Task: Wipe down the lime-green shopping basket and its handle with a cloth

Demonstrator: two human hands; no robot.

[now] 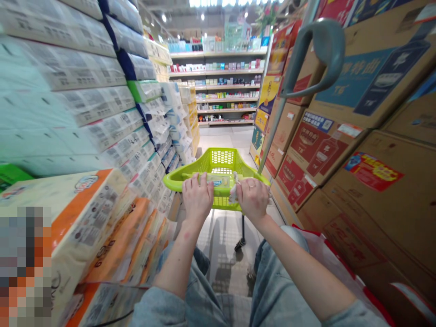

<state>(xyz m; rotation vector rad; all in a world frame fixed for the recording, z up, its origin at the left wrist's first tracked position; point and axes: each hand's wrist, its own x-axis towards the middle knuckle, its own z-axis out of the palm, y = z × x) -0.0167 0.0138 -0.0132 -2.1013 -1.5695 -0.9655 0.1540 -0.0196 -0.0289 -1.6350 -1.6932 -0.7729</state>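
Cart (174, 181) in a shop aisle, both hands on its handle (221, 182).

Bright green and basket-shaped, it stands just ahead of the person's knees, above the pale floor (220, 227); left hand (197, 195) and right hand (252, 196) each grip the handle, fingers curled over it, a crumpled white scrap (233, 194) at the right one; tissue packs (112, 125) rise on the left, cartons (311, 147) on the right, shelves (231, 71) beyond.
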